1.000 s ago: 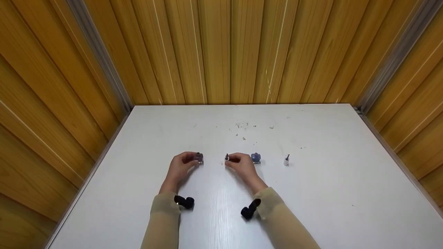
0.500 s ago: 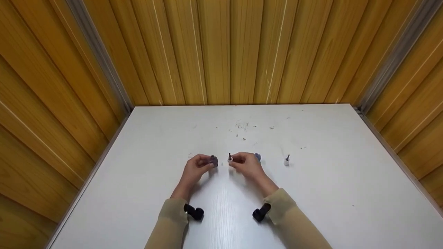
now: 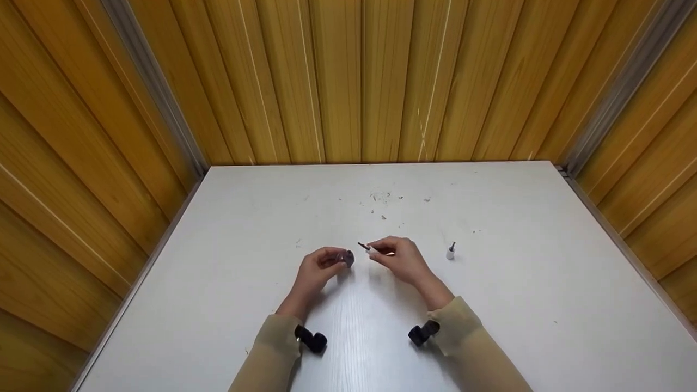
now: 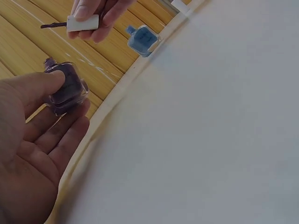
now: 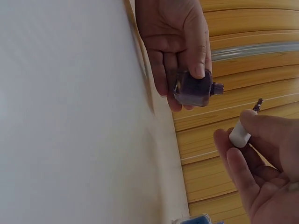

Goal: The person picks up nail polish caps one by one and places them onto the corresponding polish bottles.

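My left hand [image 3: 315, 272] pinches an uncapped bottle of dark purple nail polish [image 4: 69, 86] between thumb and fingers, raised off the table and tilted with its neck toward the right hand. My right hand [image 3: 407, 262] pinches a white nail polish cap [image 5: 240, 135], whose dark, polish-coated brush [image 4: 53, 25] points away from the fingers. In the head view the brush tip slants up and left, just beside the purple bottle and apart from it. A blue nail polish bottle [image 4: 144, 40], uncapped, stands on the table; the right hand hides it in the head view.
Another white cap with a brush [image 3: 451, 253] stands brush-up on the white table [image 3: 517, 305], right of the right hand. Small dark specks [image 3: 381, 197] mark the table's far part. Yellow wood-look panels [image 3: 337, 81] enclose the back and sides.
The left hand has moved right with the purple bottle, tilting it. The right hand has shifted slightly right, and its brush has turned from upright to slanting left.
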Action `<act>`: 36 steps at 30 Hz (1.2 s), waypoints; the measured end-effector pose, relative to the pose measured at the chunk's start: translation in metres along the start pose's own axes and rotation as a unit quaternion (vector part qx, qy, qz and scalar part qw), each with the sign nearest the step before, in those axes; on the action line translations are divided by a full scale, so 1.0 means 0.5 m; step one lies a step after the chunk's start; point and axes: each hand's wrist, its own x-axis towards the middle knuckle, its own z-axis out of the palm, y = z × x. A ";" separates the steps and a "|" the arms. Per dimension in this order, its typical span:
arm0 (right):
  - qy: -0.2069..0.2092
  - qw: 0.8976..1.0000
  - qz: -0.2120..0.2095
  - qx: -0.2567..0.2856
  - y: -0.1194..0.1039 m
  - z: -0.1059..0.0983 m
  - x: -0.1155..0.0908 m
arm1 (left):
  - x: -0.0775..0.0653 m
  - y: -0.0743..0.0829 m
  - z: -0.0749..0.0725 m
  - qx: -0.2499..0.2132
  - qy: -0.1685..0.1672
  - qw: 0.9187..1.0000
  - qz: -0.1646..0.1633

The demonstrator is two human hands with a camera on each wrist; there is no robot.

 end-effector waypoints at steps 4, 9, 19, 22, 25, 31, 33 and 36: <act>0.001 0.999 -0.031 -0.026 -0.003 -0.008 -0.001 | 0.001 -0.004 -0.003 0.022 -0.003 1.000 -0.006; -0.003 0.998 -0.048 -0.047 -0.007 -0.010 -0.001 | 0.001 -0.004 -0.005 0.034 -0.001 0.999 -0.008; 0.017 0.995 -0.059 -0.078 -0.027 -0.010 -0.012 | -0.002 -0.003 -0.002 0.051 0.000 0.999 0.005; 0.018 0.995 -0.061 -0.078 -0.030 -0.009 -0.013 | -0.004 -0.004 -0.002 0.054 -0.005 0.999 0.010; 0.017 0.994 -0.070 -0.078 -0.029 -0.007 -0.013 | -0.004 -0.004 -0.002 0.061 -0.013 0.998 0.018; 0.016 0.992 -0.089 -0.085 -0.025 -0.003 -0.012 | -0.004 -0.003 -0.005 0.077 -0.017 0.997 0.020; 0.016 0.992 -0.089 -0.089 -0.024 -0.001 -0.012 | -0.005 -0.002 -0.005 0.081 -0.018 0.996 0.019; 0.015 0.991 -0.090 -0.095 -0.023 0.000 -0.012 | -0.005 -0.001 -0.004 0.085 -0.019 0.996 0.019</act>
